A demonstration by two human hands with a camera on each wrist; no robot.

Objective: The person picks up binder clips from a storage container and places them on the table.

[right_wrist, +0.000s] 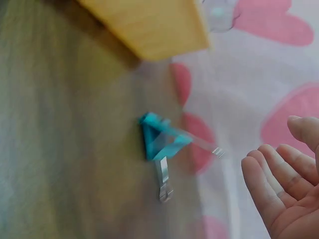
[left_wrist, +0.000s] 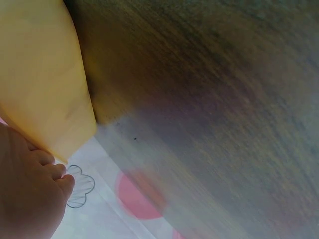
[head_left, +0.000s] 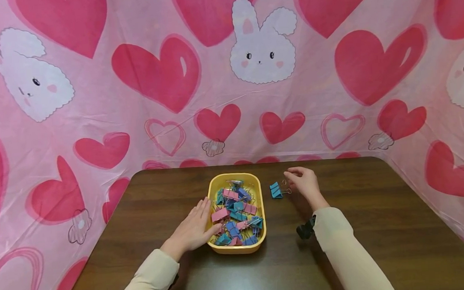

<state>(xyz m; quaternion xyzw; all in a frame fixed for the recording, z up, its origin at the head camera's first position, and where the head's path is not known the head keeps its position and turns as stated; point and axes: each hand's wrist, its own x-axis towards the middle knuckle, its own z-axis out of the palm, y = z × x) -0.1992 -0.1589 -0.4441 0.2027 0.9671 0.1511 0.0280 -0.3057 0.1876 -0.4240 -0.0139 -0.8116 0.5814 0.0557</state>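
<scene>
A yellow plastic tray (head_left: pixel 239 249) stands on the table, filled with a heap of pink, teal and blue binder clips (head_left: pixel 237 214). Against its left side rests my left hand (head_left: pixel 193 225), fingers straight along the wall and thumb over the near left rim. The left wrist view shows that hand (left_wrist: pixel 30 184) beside the tray's yellow wall (left_wrist: pixel 47 74). To the right of the tray lies one teal binder clip (head_left: pixel 276 190), its wire handles spread. Just right of the clip is my right hand (head_left: pixel 304 185), apart from it. In the right wrist view its fingers (right_wrist: pixel 266 191) are loosely bent and hold nothing.
The dark wooden table (head_left: pixel 362 216) spreads to both sides of the tray. Behind it and at its sides hangs a pink cloth (head_left: pixel 220 92) printed with hearts and rabbits. A black wrist device (head_left: pixel 305 228) sits under the right sleeve.
</scene>
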